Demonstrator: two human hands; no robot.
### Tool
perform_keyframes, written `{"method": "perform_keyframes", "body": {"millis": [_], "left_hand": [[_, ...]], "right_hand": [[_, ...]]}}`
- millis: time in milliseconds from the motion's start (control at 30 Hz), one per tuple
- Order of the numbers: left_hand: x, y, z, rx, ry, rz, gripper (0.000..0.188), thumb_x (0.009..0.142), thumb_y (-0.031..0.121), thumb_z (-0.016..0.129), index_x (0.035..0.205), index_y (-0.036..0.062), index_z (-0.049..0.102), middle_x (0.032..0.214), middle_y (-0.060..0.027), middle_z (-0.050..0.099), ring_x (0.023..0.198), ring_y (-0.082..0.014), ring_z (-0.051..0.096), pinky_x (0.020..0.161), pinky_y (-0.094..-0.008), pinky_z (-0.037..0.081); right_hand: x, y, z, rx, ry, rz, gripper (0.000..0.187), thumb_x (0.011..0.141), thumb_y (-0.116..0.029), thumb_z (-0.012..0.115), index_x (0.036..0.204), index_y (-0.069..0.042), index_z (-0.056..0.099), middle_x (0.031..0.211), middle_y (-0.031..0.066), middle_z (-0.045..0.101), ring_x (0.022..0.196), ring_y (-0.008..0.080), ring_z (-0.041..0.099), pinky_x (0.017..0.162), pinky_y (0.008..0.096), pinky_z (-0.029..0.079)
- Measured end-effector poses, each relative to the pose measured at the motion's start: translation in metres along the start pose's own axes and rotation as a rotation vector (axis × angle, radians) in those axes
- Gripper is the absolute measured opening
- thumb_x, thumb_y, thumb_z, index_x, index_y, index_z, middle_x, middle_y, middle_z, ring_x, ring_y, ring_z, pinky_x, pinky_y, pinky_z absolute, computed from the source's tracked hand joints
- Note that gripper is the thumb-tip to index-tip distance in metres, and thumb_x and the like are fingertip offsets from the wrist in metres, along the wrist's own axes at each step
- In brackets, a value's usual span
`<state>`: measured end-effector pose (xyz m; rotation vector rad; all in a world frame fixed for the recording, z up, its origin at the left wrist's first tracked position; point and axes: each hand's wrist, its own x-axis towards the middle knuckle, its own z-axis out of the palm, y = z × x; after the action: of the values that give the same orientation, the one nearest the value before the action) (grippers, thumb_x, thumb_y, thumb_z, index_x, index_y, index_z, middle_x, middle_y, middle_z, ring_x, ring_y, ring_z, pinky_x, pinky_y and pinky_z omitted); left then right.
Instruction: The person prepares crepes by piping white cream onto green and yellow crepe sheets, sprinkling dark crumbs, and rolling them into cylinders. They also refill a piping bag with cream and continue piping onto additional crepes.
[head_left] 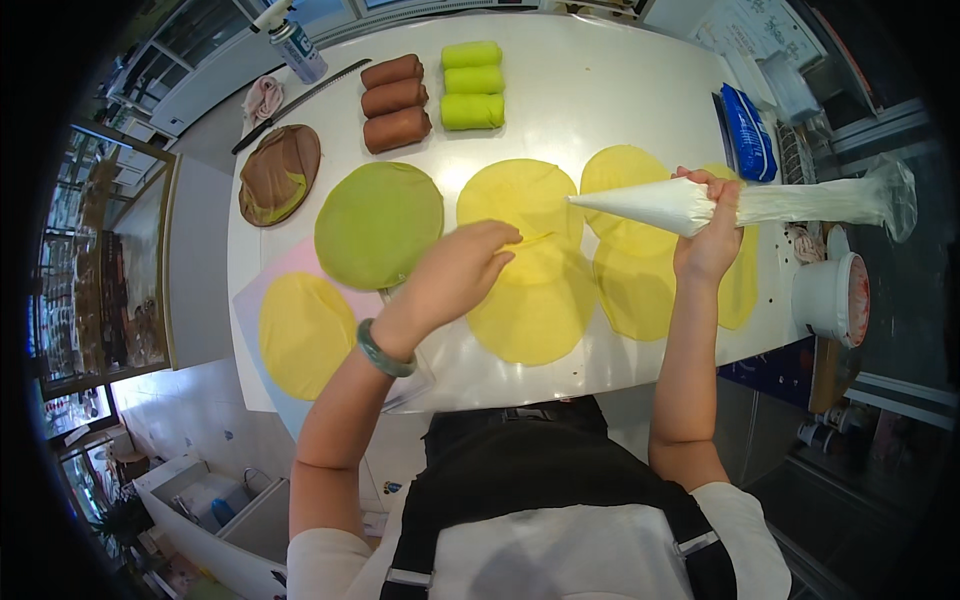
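Note:
My right hand (712,228) is wrapped round a piping bag (640,204) filled with white cream. Its tip points left over the yellow crepes, and its twisted clear end trails off to the right. My left hand (462,268), with a green bangle at the wrist, has its fingertips at a small raised edge where an upper yellow crepe (515,190) meets a lower yellow crepe (532,315); the fingers look pinched on that edge. Farther right lie more overlapping yellow crepes (634,290), partly under the bag and right forearm.
Left on the white table (600,90) lie a green crepe stack (378,225), a yellow crepe (305,335) and a brown crepe stack (275,180). Behind are brown rolls (395,98), green rolls (472,85), a long knife (300,103) and a spray bottle (297,50). A white tub (825,300) stands right.

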<state>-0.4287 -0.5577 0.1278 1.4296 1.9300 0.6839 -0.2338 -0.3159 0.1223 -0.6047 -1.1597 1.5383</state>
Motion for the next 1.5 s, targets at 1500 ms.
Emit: {"method": "perform_keyframes", "body": {"millis": [1500], "left_hand": [[-0.126,-0.054,0.065,-0.158,0.160,0.057,0.043,0.101,0.012,0.063,0.143,0.0021,0.058,0.161,-0.0173,0.045,0.153,-0.0407,0.036,0.124,-0.0486,0.032]], "right_hand": [[-0.159,0.017,0.014,-0.542,-0.210,-0.131,0.042,0.113,-0.026,0.045,0.076,-0.006,0.046,0.070,0.0065,0.049,0.063,0.0163,0.053,0.063,0.0304,0.044]]}}
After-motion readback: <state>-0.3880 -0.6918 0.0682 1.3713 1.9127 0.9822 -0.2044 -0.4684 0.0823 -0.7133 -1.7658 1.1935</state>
